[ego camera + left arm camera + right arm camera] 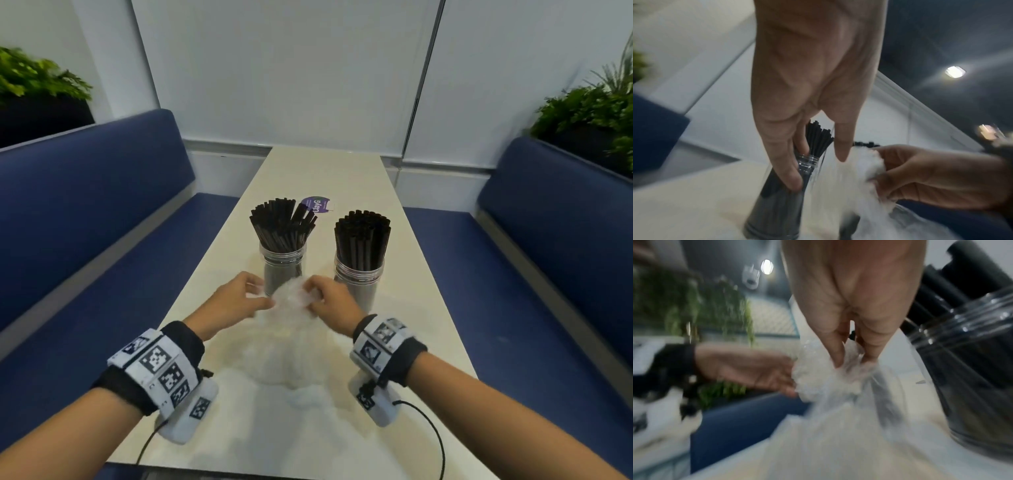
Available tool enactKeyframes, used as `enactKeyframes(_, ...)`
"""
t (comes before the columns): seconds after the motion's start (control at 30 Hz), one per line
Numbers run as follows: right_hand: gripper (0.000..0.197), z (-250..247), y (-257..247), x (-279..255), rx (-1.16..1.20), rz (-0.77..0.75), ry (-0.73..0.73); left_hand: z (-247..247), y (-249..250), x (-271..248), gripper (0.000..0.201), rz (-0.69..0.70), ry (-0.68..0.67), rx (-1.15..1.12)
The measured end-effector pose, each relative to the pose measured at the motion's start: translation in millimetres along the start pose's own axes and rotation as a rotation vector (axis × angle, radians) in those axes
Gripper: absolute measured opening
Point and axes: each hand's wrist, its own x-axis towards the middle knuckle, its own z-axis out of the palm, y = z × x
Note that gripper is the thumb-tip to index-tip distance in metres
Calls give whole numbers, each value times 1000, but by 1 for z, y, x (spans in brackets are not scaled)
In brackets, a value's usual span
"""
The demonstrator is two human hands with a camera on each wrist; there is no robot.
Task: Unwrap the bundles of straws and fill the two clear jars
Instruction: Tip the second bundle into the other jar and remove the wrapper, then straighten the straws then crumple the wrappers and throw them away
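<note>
Two clear jars stand mid-table, the left jar [283, 265] and the right jar [359, 279], each packed with upright black straws [281, 222]. Just in front of them is a crumpled clear plastic wrap [293, 298], its loose end trailing down onto the table [411, 260] towards me. My right hand [313, 296] pinches the wad of wrap [818, 378] between thumb and fingers. My left hand [263, 293] is at the wad's left side with straight fingers [789, 170] touching it, close in front of the left jar [777, 203].
A round purple sticker [317, 204] lies behind the jars. Blue benches [85, 212] flank the narrow table on both sides, with plants [592, 109] behind them. A white wall closes the far end. Wrist-camera cables hang near the table's front edge.
</note>
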Motion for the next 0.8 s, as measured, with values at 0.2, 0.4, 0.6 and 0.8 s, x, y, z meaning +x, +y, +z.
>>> enactKeyframes(0.2, 54, 48, 37, -5, -386, 128, -461, 5, -8, -5, 32, 265, 66, 270)
enactKeyframes(0.4, 63, 16, 33, -6, -165, 77, -277, 15, 15, -2, 36, 330, 63, 113)
enactKeyframes(0.6, 70, -47, 34, -19, -11, 19, 197, 31, 46, 19, 55, 290, -41, -91)
enactKeyframes(0.8, 113, -101, 50, 8, 265, 181, 456, 65, 69, 55, 108, 203, -155, -70)
